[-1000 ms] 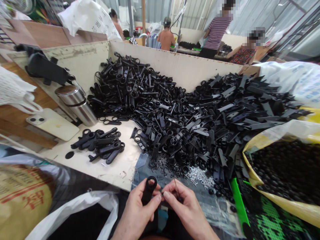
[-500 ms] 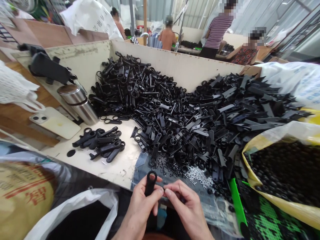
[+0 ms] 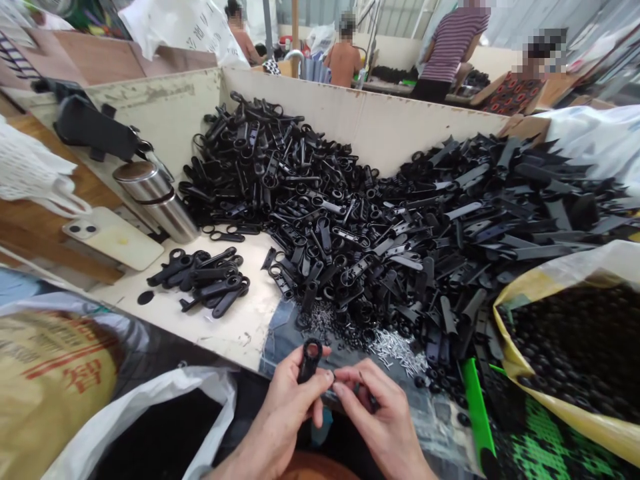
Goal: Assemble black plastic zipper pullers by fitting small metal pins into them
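My left hand is closed around a black plastic handle with a ring end, the ring pointing up and away from me. Close beside it, my right hand is pinched, its thumb and forefinger almost touching the left thumb. A small dark piece shows among the right fingers, too small and covered to name. Just beyond the hands lie a heap of silver pins and a patch of tiny metal parts. A large pile of black ring-ended parts rises behind them.
Flat black pieces heap up at the right. A yellow-edged sack of round black parts stands near a green tray edge. Left are a small group of black handles, a steel flask, a phone and a white sack.
The view has shifted slightly. Both hands stay together at the front, and the ring-ended handle is tilted a little differently in the left hand.
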Motion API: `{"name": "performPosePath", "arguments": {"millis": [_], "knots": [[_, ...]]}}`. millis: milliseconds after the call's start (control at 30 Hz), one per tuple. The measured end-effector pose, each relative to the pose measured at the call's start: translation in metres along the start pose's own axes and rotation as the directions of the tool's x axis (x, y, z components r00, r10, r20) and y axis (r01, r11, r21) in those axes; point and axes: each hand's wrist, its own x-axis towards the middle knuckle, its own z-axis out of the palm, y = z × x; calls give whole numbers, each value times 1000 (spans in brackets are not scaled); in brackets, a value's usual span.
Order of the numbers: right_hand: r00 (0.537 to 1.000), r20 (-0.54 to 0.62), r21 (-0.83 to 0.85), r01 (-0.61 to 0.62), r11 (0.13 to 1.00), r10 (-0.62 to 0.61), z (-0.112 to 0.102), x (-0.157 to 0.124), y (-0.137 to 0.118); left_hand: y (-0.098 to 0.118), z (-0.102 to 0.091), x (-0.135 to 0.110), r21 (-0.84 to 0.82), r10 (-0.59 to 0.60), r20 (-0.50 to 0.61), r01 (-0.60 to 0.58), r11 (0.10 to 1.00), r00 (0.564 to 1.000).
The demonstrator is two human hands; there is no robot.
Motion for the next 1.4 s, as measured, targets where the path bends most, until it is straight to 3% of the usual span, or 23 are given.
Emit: {"name": "performPosePath", "arguments": {"millis": [233,400,500,700,867,1000,1133,1400], "knots": [[1000,5,-11,-3,1000,3,0,1,0,3,3,-3,33,-31,23,30,999,999],[998,-55,12,-43,999,44,-1,3,1,9,-10,-11,-48,-83,167,92,995,982],[1000,-12,-9,-11,1000,11,0,4,-2,10,-20,-17,-40,-99,225,111,993,969],[985,94,-80,150,985,-142,8,14,-9,-8,-35,-19,94,-107,176,91,991,979],[989,94,-65,121,990,-115,10,17,-12,-21,-42,-11,187,-35,141,9,982,989],[995,78,-53,59,997,-54,10,15,-12,-14,-38,-12,219,32,169,-69,973,985],[996,47,-62,83,995,-81,13,10,-14,-1,-29,-16,227,74,233,-129,965,970],[997,33,-117,80,990,-77,21,4,-14,4,-24,-19,237,53,141,-86,968,989]]}}
